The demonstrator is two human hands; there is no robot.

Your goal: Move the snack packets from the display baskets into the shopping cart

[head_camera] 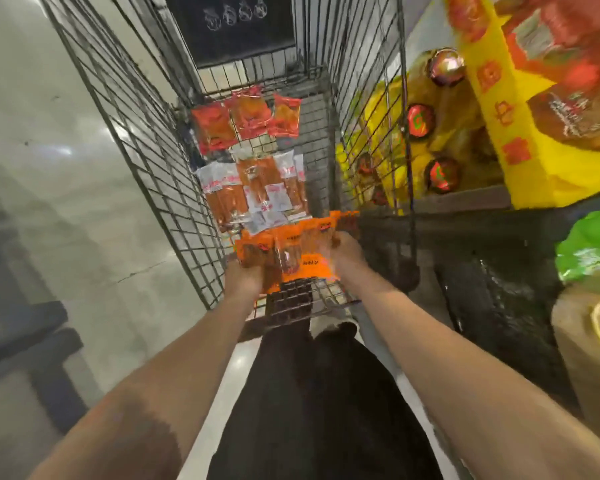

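Bare forearms reach forward from the bottom of the frame, above dark trousers, to a bundle of orange snack packets (291,249) held between both hands over the near end of a wire shopping cart (142,140). The left hand (245,275) grips the bundle's lower left corner, fingers curled under it, while the right hand (343,252) clasps the right edge, thumb on top. The bundle sits just above the cart's near rim, and motion blur makes it impossible to tell whether it touches the wire floor. Farther into the cart, white-and-orange packets (257,190) lie flat in an overlapping cluster on the mesh bottom, just beyond the held bundle. Past them, at the far end, red packets (246,121) lie side by side against the front wall. A dark placard (229,26) with faint white markings hangs at the cart's front. To the right, beside the cart, a yellow display box (527,174) with red characters holds red and brown snack bags, and round foil-topped items (445,65) show through the cart's side wire. A green package (589,247) lies at the right edge. Pale polished floor (49,168) spreads to the left.
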